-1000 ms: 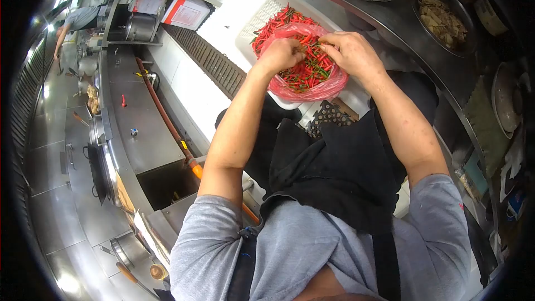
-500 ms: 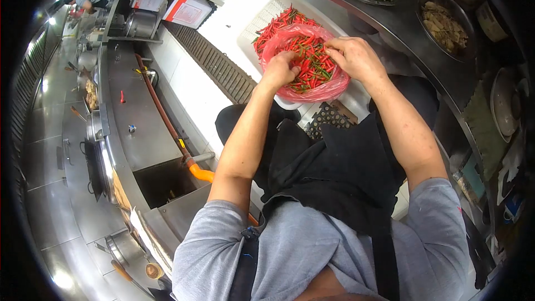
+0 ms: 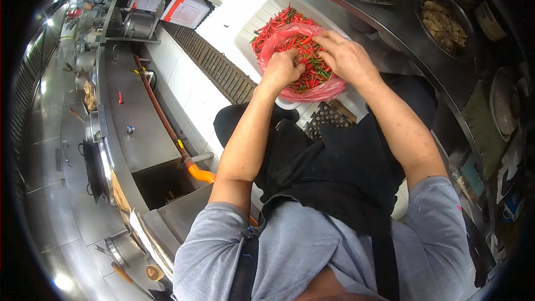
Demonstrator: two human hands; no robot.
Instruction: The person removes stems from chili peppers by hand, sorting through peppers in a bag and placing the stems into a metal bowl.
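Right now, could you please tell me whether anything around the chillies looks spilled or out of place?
Nothing clearly stands out. The red chillies lying loose outside the pink bag seem contained by the white basket, so they don't look spilled. A dark speck on the pale floor is too small to identify.

I've got a grey short-sleeved shirt (image 3: 295, 231), small pinkish-red mark (image 3: 460, 208) on the right sleeve (image 3: 426, 203). Black apron (image 3: 329, 161), wide black straps (image 3: 384, 265) over both shoulders. Trousers (image 3: 409, 93) read black too.
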